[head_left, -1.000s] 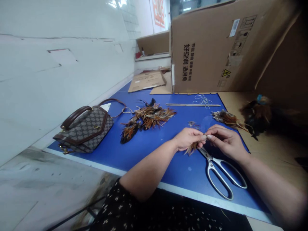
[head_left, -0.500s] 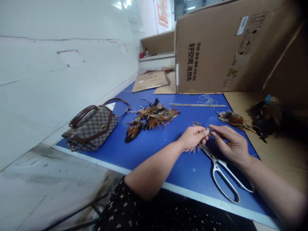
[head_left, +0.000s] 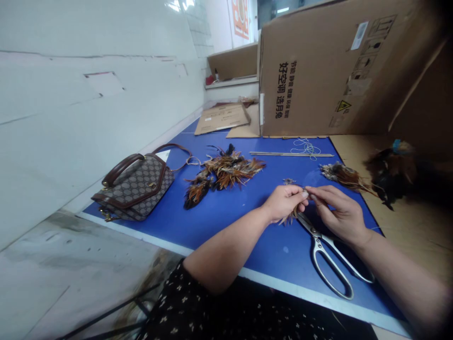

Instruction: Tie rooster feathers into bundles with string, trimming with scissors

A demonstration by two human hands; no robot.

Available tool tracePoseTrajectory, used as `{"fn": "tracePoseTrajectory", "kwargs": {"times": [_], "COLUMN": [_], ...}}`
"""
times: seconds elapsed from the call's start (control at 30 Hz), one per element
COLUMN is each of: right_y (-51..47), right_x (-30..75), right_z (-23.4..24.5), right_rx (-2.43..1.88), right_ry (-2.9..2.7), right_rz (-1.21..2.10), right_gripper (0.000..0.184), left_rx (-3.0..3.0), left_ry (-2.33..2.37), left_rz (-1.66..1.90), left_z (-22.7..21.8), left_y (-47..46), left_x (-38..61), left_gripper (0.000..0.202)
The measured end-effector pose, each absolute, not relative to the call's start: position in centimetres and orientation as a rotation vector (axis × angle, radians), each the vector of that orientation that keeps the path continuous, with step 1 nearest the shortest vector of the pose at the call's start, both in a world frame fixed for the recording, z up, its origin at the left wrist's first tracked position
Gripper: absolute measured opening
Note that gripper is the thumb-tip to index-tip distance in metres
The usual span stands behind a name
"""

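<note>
My left hand [head_left: 286,203] is closed around a small bunch of brown feathers [head_left: 290,217], whose tips stick out below the fingers. Thumb and forefinger of my right hand [head_left: 338,210] are pinched together right beside the left fingertips, at the bunch's upper end; what they grip is too small to make out. Under the hands lie metal scissors [head_left: 316,238], their blade tips near the feathers and their handles toward the front edge. A small grey tuft of fluff [head_left: 289,181] lies just behind my left hand.
Brown and black feathers [head_left: 226,170] are heaped on the blue table [head_left: 226,224], with a handbag [head_left: 136,186] to their left. Another feather bundle [head_left: 341,175] lies at right. Thin sticks [head_left: 290,154] and tangled string [head_left: 307,148] lie before a large cardboard box [head_left: 314,80].
My right fingertips have shifted slightly left and up, closer to the left fingertips. My left hand still holds the feathers, and the scissors have not moved.
</note>
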State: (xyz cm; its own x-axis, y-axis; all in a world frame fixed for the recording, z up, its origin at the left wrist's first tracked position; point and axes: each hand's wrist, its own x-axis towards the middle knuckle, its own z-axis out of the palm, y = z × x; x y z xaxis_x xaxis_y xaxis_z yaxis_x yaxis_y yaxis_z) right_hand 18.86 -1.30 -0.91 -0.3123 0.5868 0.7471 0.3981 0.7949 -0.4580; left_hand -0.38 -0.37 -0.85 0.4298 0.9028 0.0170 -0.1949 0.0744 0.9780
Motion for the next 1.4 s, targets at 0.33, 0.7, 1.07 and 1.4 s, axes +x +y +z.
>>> {"fn": "tracePoseTrajectory", "kwargs": {"times": [0.33, 0.7, 1.07, 1.4], "right_y": [-0.8, -0.6, -0.8, -1.0], "right_x": [19.4, 19.3, 18.8, 19.0], "right_z": [-1.3, -1.7, -1.8, -0.2], "right_rx": [-0.737, -0.730, -0.793, -0.822], "right_ry": [-2.006, -2.036, -1.913, -2.027], "right_rz": [0.301, 0.234, 0.129, 0.305], "right_gripper": [0.043, 0.048, 0.041, 0.033], "left_rx": [1.211, 1.200, 1.105, 1.157], "left_ry": [0.759, 0.827, 0.759, 0.822], "left_rz": [0.930, 0.932, 1.005, 1.045], "left_z": [-0.9, -1.0, -1.3, -1.5], "left_y": [-0.3, -0.3, 0.0, 0.0], "left_x": [-0.3, -0.3, 0.1, -0.3], "left_gripper": [0.043, 0.038, 0.045, 0.045]}}
